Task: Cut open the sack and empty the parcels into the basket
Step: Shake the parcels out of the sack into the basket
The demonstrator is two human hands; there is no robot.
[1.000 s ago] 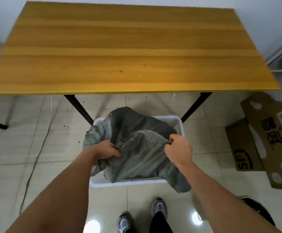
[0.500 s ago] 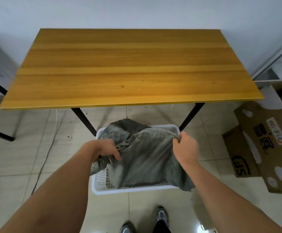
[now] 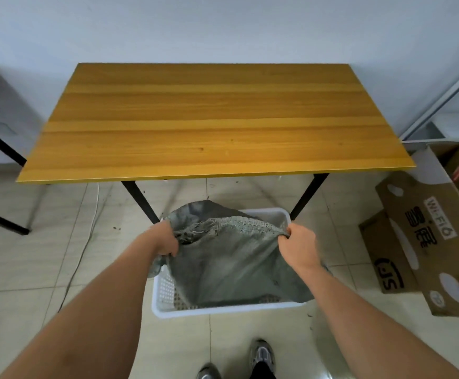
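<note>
A grey woven sack (image 3: 234, 263) hangs limp over a white plastic basket (image 3: 223, 309) that stands on the tiled floor in front of the table. My left hand (image 3: 165, 242) grips the sack's upper edge on its left side. My right hand (image 3: 298, 247) grips the same edge on the right, so the cloth is stretched between them. The sack's lower part drapes down into the basket and covers most of its inside. No parcels show; whatever lies in the basket is hidden under the cloth.
A wooden table (image 3: 209, 121) with black legs stands just beyond the basket. Brown cardboard boxes (image 3: 425, 242) sit on the floor at the right. A white cable (image 3: 86, 236) runs across the tiles at the left. My shoes (image 3: 261, 356) are near the bottom edge.
My head has tilted up, showing more wall and table. Both hands have drawn apart and lifted the sack's top edge, pulling the cloth flatter over the basket.
</note>
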